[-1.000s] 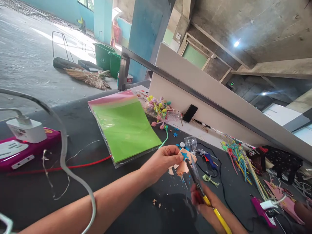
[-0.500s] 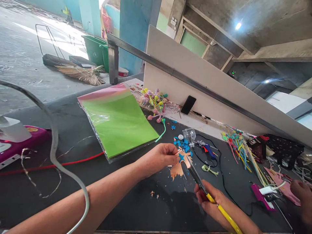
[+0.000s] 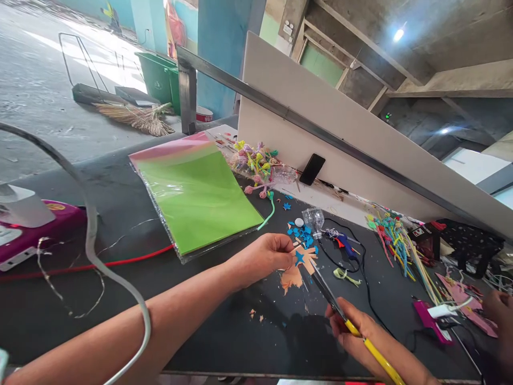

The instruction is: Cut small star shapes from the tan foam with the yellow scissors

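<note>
Pinching peach foam cutout [image 3: 294, 275] in left hand [image 3: 262, 259]; right hand [image 3: 350, 331] gripping yellow-handled scissors [image 3: 326, 294], blades pointing up-left at cutout.

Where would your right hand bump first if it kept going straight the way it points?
Probably the peach foam piece held in the left hand. The right hand and its scissors aim right at it, though depth is hard to judge.
</note>
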`<action>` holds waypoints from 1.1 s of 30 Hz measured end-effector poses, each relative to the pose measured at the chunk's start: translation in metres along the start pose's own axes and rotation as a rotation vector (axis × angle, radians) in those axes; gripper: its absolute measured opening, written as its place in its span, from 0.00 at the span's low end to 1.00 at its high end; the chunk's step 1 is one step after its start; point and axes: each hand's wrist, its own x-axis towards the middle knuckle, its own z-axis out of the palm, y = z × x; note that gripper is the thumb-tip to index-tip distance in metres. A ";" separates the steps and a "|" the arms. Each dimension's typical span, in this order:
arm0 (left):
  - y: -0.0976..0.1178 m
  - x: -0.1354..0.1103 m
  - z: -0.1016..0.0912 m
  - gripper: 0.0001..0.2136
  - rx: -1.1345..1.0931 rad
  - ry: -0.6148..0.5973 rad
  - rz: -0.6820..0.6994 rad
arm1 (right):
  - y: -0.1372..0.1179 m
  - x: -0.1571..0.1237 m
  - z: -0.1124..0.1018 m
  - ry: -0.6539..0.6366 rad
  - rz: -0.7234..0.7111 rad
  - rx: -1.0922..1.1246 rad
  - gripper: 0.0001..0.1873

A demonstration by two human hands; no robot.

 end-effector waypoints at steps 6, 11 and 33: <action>-0.006 0.001 0.004 0.10 0.049 -0.018 -0.013 | -0.015 0.003 0.001 -0.038 -0.052 -0.143 0.13; -0.009 0.002 0.002 0.06 0.034 -0.072 -0.025 | -0.028 0.002 -0.001 -0.090 -0.032 -0.113 0.14; -0.003 0.004 -0.005 0.08 0.036 -0.053 -0.112 | -0.029 0.008 0.008 -0.069 -0.044 -0.196 0.07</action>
